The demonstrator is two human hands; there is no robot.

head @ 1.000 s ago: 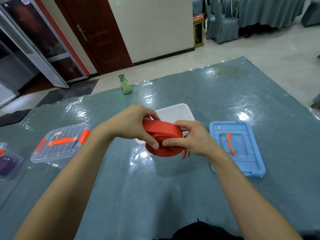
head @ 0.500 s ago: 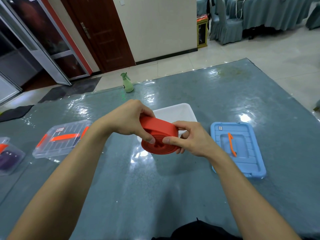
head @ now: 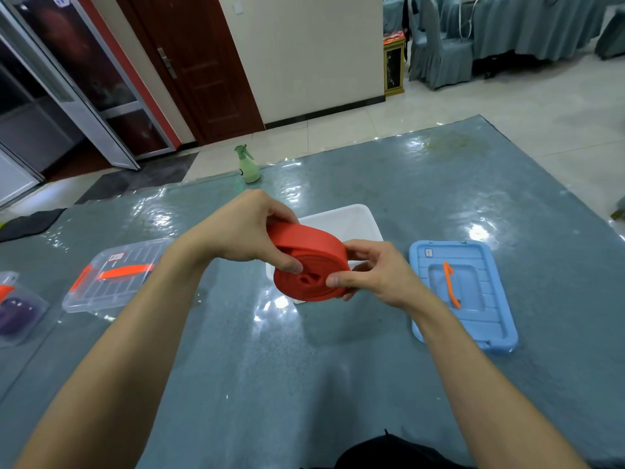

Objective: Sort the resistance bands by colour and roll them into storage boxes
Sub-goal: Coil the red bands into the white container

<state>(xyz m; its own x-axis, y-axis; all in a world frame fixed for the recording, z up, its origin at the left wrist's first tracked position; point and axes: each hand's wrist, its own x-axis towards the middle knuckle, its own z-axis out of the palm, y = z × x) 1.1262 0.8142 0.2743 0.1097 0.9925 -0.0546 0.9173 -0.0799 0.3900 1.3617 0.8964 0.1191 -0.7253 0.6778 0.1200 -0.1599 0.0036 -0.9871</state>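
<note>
Both hands (head: pixel 250 231) around red band roll (head: pixel 309 265)

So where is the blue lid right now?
In the head view the blue lid lies flat on the table at the right, just beyond the right hand and the white box.

The red-orange coiled rubber resistance band (head: pixel 311 252) is one plain colour. Just behind it, the rectangular plastic storage box (head: pixel 348 218) is white. On the right, the light blue ribbed plastic lid (head: pixel 490 319) carries a thin orange handle (head: pixel 449 279). On the left, the clear rectangular plastic box (head: pixel 101 292) has orange clips and an orange strap. At the far left edge, a dark purple band (head: pixel 13 316) shows through clear plastic. The glossy table (head: pixel 304 384) is grey-blue, and the small plastic spray bottle (head: pixel 249 169) is pale green.
</note>
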